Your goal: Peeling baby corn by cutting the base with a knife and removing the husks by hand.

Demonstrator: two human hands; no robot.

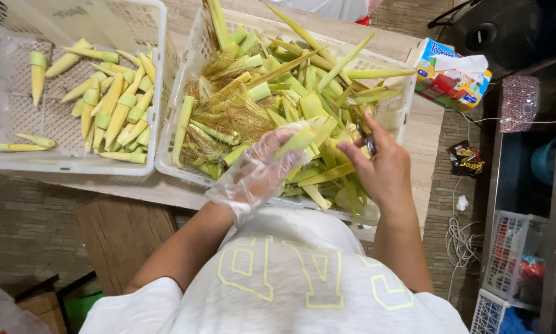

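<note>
One ear of baby corn (297,141), still in its green husk, is grasped by the left hand (267,162), which wears a loose clear plastic glove. The right hand (383,167) pinches a small dark tool (366,137), its shape hard to make out. Both work over a white crate (180,99) heaped with husks and silk (241,114). A second white crate (73,162), partly cut off, holds peeled baby corn (114,108).

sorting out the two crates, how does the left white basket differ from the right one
The left basket holds peeled pale-yellow baby corn in a thin layer, its mesh floor showing. The right basket is heaped with green husks and brown silk, floor hidden. Both hands work over the right basket, none over the left. Both are white perforated plastic.
</note>
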